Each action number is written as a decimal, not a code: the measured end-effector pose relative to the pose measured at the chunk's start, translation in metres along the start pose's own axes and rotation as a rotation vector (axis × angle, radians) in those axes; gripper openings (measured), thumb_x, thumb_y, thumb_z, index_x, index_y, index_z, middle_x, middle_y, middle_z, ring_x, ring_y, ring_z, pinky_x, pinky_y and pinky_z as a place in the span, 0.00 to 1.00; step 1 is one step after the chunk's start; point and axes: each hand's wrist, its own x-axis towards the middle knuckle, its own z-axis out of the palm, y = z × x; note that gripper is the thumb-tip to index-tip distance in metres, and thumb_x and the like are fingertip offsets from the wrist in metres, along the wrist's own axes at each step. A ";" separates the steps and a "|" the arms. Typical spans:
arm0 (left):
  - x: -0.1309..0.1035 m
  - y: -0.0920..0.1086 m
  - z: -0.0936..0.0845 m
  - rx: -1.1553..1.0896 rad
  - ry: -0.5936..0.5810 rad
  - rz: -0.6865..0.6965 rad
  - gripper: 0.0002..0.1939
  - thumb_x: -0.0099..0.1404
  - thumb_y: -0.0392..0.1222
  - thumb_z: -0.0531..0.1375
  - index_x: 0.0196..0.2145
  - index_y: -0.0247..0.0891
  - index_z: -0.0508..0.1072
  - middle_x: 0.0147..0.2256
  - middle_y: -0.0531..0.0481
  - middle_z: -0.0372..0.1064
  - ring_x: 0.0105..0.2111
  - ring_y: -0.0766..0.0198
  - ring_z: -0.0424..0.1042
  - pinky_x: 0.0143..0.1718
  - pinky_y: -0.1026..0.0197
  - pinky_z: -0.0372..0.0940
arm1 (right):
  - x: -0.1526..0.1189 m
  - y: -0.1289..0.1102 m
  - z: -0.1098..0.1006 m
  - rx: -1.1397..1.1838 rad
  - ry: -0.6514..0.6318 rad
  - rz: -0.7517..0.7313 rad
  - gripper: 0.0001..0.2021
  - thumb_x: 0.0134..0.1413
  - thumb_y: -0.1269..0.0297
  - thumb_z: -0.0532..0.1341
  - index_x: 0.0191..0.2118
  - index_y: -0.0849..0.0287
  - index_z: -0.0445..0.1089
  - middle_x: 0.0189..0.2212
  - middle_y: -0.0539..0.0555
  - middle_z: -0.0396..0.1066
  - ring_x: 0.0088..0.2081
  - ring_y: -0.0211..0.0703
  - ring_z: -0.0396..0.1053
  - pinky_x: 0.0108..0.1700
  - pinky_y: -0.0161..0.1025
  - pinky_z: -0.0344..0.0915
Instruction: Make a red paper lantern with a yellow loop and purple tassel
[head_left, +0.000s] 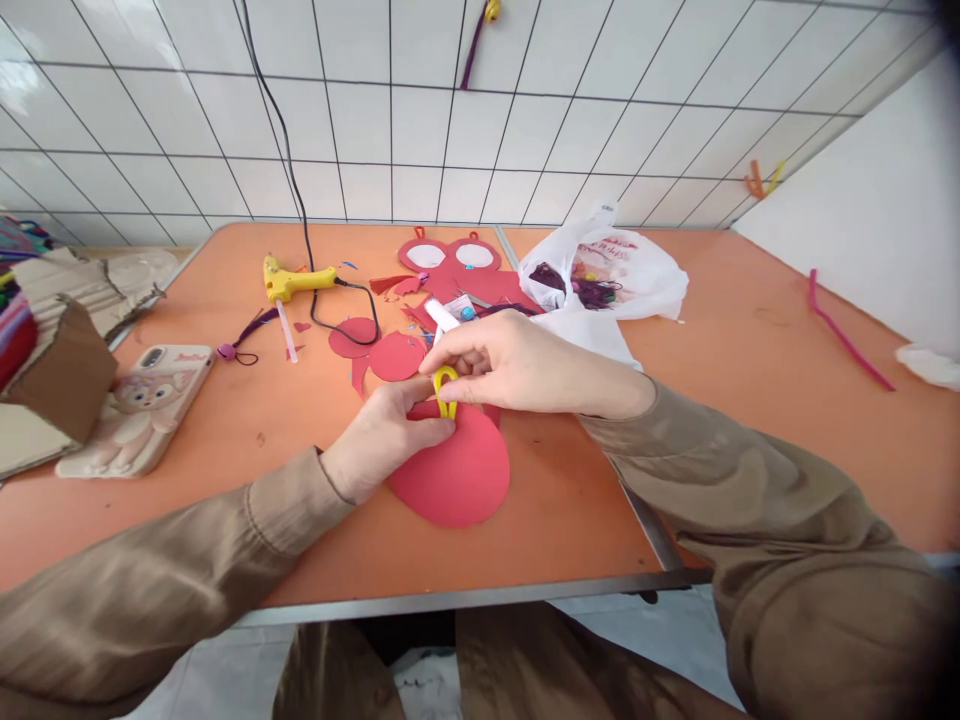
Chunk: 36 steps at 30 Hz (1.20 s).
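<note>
A red paper cutout [454, 475] with a rounded lower edge is in front of me. My left hand [381, 430] pinches its top edge, the thumb lying at the foot of a yellow pipe cleaner loop [445, 378]. The loop stands upright over the paper's top edge. From the right, my right hand [517, 365] has its fingertips closed on that loop. Just behind the hands are red paper circles [398, 357] and a white tube [441, 315], partly covered by my right hand.
Left of the paper scraps lies a yellow hot glue gun [300, 282] with a black cord. A phone in a cartoon case [142, 410] and a cardboard box [60, 360] are at the left. Behind are a red cutout with white ovals [450, 258] and a white plastic bag [637, 275].
</note>
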 end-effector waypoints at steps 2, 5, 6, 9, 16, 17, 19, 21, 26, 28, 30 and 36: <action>0.000 0.001 0.000 0.035 0.011 0.029 0.17 0.53 0.40 0.63 0.41 0.35 0.76 0.36 0.49 0.75 0.38 0.56 0.73 0.39 0.57 0.65 | 0.001 0.003 0.000 0.081 0.008 0.016 0.12 0.51 0.72 0.62 0.42 0.61 0.76 0.31 0.51 0.74 0.31 0.36 0.68 0.33 0.36 0.62; -0.001 0.003 -0.001 0.072 0.033 0.031 0.16 0.53 0.41 0.62 0.41 0.34 0.74 0.36 0.49 0.74 0.38 0.55 0.73 0.39 0.56 0.66 | 0.003 0.009 0.001 0.215 0.024 0.042 0.16 0.49 0.72 0.63 0.47 0.60 0.73 0.35 0.52 0.75 0.36 0.39 0.71 0.37 0.38 0.68; -0.001 0.003 -0.002 0.085 0.042 0.035 0.17 0.54 0.41 0.62 0.42 0.34 0.74 0.36 0.49 0.74 0.38 0.54 0.74 0.39 0.56 0.66 | 0.003 0.010 0.001 0.242 0.037 0.053 0.17 0.49 0.72 0.63 0.47 0.60 0.73 0.36 0.53 0.75 0.37 0.39 0.72 0.39 0.38 0.69; -0.001 0.003 -0.003 0.108 0.062 0.077 0.22 0.54 0.41 0.62 0.47 0.35 0.74 0.39 0.48 0.75 0.41 0.52 0.74 0.40 0.56 0.67 | 0.004 0.014 -0.001 0.249 0.048 0.082 0.14 0.49 0.68 0.65 0.44 0.60 0.72 0.38 0.54 0.75 0.39 0.40 0.73 0.42 0.39 0.70; 0.001 0.000 -0.005 0.113 0.143 0.128 0.41 0.53 0.42 0.64 0.64 0.32 0.60 0.59 0.37 0.67 0.53 0.45 0.71 0.51 0.50 0.67 | 0.004 0.018 -0.001 0.194 -0.183 0.145 0.09 0.52 0.61 0.63 0.33 0.62 0.75 0.24 0.48 0.69 0.26 0.33 0.64 0.28 0.34 0.59; 0.001 0.000 -0.005 0.136 0.149 0.131 0.43 0.53 0.43 0.64 0.65 0.32 0.58 0.59 0.36 0.67 0.54 0.44 0.71 0.52 0.49 0.67 | 0.005 0.018 0.000 0.195 -0.178 0.139 0.08 0.52 0.62 0.63 0.32 0.62 0.74 0.23 0.48 0.68 0.25 0.33 0.63 0.27 0.34 0.57; 0.001 0.001 -0.006 0.173 0.151 0.143 0.45 0.53 0.43 0.64 0.66 0.31 0.56 0.57 0.36 0.69 0.53 0.44 0.72 0.54 0.47 0.66 | 0.006 0.017 0.004 0.200 -0.172 0.140 0.07 0.50 0.63 0.63 0.31 0.62 0.74 0.25 0.48 0.69 0.27 0.34 0.64 0.28 0.34 0.57; 0.000 0.002 -0.006 0.192 0.152 0.154 0.45 0.53 0.43 0.65 0.66 0.31 0.56 0.54 0.38 0.73 0.53 0.44 0.72 0.54 0.47 0.66 | 0.007 0.016 0.007 0.191 -0.163 0.171 0.07 0.48 0.63 0.63 0.30 0.62 0.73 0.27 0.50 0.71 0.29 0.35 0.66 0.29 0.35 0.58; -0.001 0.003 -0.006 0.231 0.184 0.173 0.42 0.53 0.40 0.65 0.65 0.33 0.60 0.51 0.39 0.75 0.54 0.43 0.71 0.55 0.46 0.66 | 0.007 0.012 0.011 0.099 -0.099 0.230 0.08 0.48 0.61 0.63 0.27 0.61 0.73 0.24 0.50 0.69 0.27 0.36 0.64 0.28 0.36 0.55; -0.001 0.004 -0.006 0.237 0.181 0.188 0.42 0.54 0.39 0.64 0.65 0.34 0.59 0.52 0.40 0.74 0.54 0.44 0.71 0.55 0.46 0.66 | 0.007 0.011 0.012 0.073 -0.082 0.235 0.08 0.48 0.62 0.62 0.25 0.61 0.71 0.22 0.49 0.67 0.26 0.35 0.62 0.27 0.36 0.53; -0.001 0.004 -0.006 0.244 0.193 0.191 0.41 0.53 0.39 0.64 0.65 0.35 0.60 0.53 0.40 0.73 0.55 0.44 0.71 0.55 0.47 0.66 | 0.007 0.011 0.013 0.071 -0.067 0.238 0.09 0.48 0.62 0.61 0.23 0.61 0.70 0.20 0.48 0.63 0.24 0.33 0.58 0.26 0.36 0.50; -0.003 0.005 -0.007 0.172 0.200 0.075 0.24 0.53 0.45 0.67 0.47 0.35 0.77 0.43 0.42 0.79 0.46 0.46 0.76 0.45 0.50 0.70 | 0.007 0.010 0.013 0.203 -0.006 0.239 0.09 0.46 0.63 0.62 0.22 0.61 0.67 0.19 0.46 0.60 0.23 0.31 0.53 0.25 0.35 0.48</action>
